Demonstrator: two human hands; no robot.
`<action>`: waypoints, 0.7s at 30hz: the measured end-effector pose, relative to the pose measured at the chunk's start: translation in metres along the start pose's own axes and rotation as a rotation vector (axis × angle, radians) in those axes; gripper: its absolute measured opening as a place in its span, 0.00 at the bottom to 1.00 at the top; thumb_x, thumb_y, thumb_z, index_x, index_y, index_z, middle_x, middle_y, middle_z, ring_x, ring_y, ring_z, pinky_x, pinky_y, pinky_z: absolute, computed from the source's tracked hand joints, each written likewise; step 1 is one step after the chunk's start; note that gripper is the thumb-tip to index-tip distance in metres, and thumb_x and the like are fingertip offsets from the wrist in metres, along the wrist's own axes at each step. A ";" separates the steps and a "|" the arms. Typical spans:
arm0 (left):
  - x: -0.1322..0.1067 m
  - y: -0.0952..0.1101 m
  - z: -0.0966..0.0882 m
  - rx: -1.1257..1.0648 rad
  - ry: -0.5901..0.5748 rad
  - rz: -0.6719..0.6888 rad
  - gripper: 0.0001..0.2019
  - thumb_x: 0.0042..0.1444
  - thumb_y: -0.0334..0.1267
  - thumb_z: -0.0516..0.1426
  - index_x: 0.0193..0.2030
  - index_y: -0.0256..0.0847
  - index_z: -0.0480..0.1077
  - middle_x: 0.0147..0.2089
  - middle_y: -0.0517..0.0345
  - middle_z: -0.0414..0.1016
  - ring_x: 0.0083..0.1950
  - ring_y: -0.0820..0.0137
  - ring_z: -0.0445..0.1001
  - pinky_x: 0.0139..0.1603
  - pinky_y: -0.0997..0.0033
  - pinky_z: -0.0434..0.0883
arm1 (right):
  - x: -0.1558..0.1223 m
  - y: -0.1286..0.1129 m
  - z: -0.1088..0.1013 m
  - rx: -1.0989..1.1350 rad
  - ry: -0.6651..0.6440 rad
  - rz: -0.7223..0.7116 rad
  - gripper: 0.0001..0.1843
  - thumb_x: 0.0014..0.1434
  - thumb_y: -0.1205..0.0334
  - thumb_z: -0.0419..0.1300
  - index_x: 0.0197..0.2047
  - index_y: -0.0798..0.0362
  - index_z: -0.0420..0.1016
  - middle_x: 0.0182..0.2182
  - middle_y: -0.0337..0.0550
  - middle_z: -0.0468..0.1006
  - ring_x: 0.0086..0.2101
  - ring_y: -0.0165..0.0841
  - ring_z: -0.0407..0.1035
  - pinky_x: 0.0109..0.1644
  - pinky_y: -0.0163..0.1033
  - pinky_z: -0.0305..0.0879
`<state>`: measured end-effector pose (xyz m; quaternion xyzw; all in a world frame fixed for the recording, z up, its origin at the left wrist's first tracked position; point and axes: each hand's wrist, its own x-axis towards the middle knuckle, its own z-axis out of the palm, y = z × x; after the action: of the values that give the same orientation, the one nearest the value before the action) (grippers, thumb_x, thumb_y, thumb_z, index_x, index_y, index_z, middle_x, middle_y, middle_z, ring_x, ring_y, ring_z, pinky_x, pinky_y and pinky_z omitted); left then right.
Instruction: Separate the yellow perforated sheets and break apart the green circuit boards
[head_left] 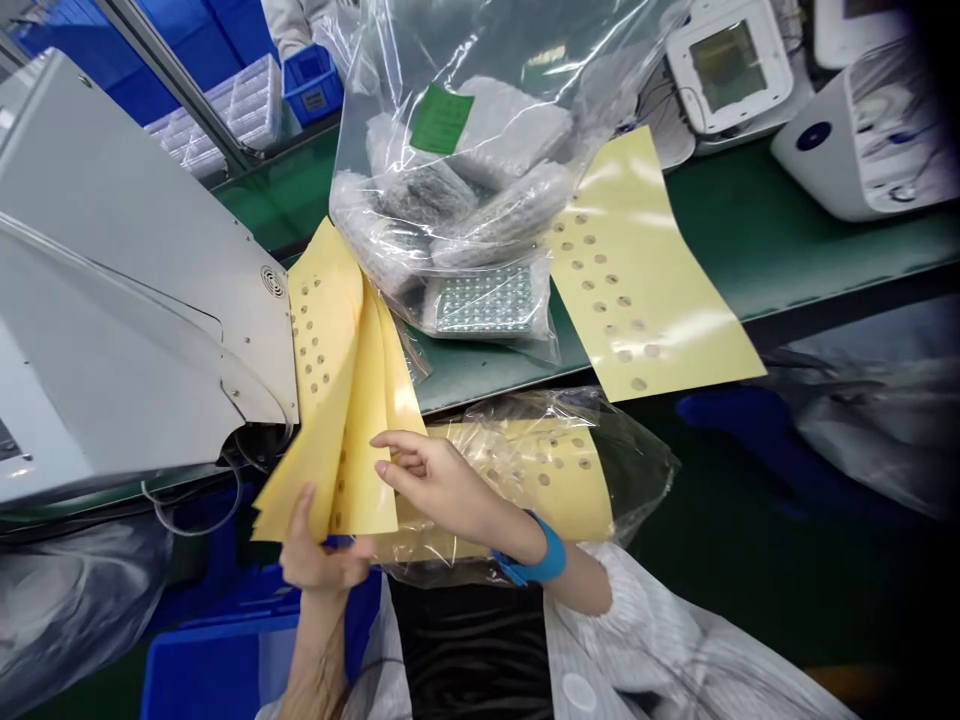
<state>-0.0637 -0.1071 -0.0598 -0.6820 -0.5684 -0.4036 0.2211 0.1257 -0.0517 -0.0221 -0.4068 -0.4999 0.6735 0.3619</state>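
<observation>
Several yellow sheets (362,420) with round grey spots stand fanned out and bent beside the grey machine. My left hand (319,555) grips their lower edge, one finger lying over the front sheet; the fingers underneath are hidden. My right hand (442,485), with a blue wristband (544,555), is at the right side of the fan. Its index finger and thumb are apart, with nothing between them. Below that forearm, a clear plastic bag (637,470) with a yellow spotted sheet inside hangs over the bench's front edge.
A grey machine (150,290) stands at left. On the green bench (720,230) lie a large clear bag (480,60) of bubble-wrapped parts and another yellow spotted sheet (645,290), overhanging the edge. White devices (731,65) stand at right. A blue bin (217,660) is below.
</observation>
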 end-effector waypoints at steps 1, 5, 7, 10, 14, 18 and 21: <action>-0.007 0.000 0.000 -0.030 -0.095 0.081 0.38 0.51 0.64 0.56 0.56 0.30 0.66 0.46 0.36 0.75 0.51 0.49 0.75 0.50 0.50 0.74 | 0.001 -0.002 0.002 -0.005 0.003 -0.003 0.19 0.61 0.57 0.56 0.53 0.55 0.72 0.25 0.37 0.71 0.26 0.28 0.67 0.32 0.35 0.64; -0.030 -0.007 0.006 -0.051 -0.202 0.054 0.32 0.47 0.45 0.67 0.57 0.35 0.65 0.52 0.37 0.72 0.54 0.48 0.74 0.51 0.46 0.74 | 0.005 -0.005 0.003 -0.086 0.037 -0.018 0.17 0.60 0.60 0.56 0.51 0.55 0.72 0.37 0.45 0.76 0.34 0.32 0.72 0.41 0.38 0.68; -0.036 -0.012 0.009 -0.081 -0.189 -0.005 0.27 0.48 0.39 0.66 0.55 0.38 0.66 0.54 0.38 0.71 0.56 0.49 0.73 0.52 0.46 0.74 | 0.008 -0.007 0.001 -0.195 0.045 -0.023 0.17 0.59 0.62 0.57 0.51 0.54 0.72 0.43 0.47 0.75 0.39 0.34 0.71 0.45 0.41 0.68; -0.037 -0.015 0.010 -0.127 -0.194 -0.001 0.25 0.49 0.33 0.64 0.55 0.40 0.65 0.58 0.38 0.68 0.61 0.49 0.68 0.54 0.47 0.73 | 0.017 -0.011 -0.006 -0.392 0.083 -0.053 0.16 0.56 0.64 0.58 0.49 0.56 0.74 0.46 0.50 0.71 0.48 0.39 0.66 0.53 0.45 0.63; -0.024 -0.010 0.013 -0.191 -0.204 0.082 0.22 0.51 0.31 0.62 0.54 0.37 0.66 0.60 0.35 0.65 0.68 0.45 0.58 0.57 0.41 0.69 | 0.047 -0.017 -0.019 -0.392 0.086 -0.106 0.13 0.57 0.60 0.59 0.43 0.57 0.76 0.42 0.49 0.72 0.46 0.40 0.66 0.52 0.45 0.61; -0.007 0.002 0.015 -0.224 -0.213 0.246 0.14 0.55 0.27 0.58 0.49 0.35 0.67 0.50 0.40 0.74 0.60 0.52 0.69 0.63 0.33 0.59 | 0.086 -0.016 -0.032 -0.063 0.158 -0.039 0.10 0.55 0.61 0.58 0.40 0.54 0.68 0.33 0.40 0.74 0.35 0.33 0.69 0.43 0.39 0.64; -0.004 0.007 0.015 -0.180 -0.221 0.325 0.10 0.58 0.24 0.53 0.45 0.33 0.68 0.47 0.41 0.77 0.56 0.55 0.74 0.62 0.30 0.56 | 0.106 -0.014 -0.034 0.021 0.222 0.012 0.13 0.59 0.55 0.52 0.45 0.51 0.56 0.27 0.33 0.71 0.29 0.31 0.69 0.35 0.37 0.65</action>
<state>-0.0525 -0.0995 -0.0704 -0.8217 -0.4336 -0.3346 0.1576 0.1148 0.0596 -0.0338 -0.4781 -0.4474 0.6314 0.4154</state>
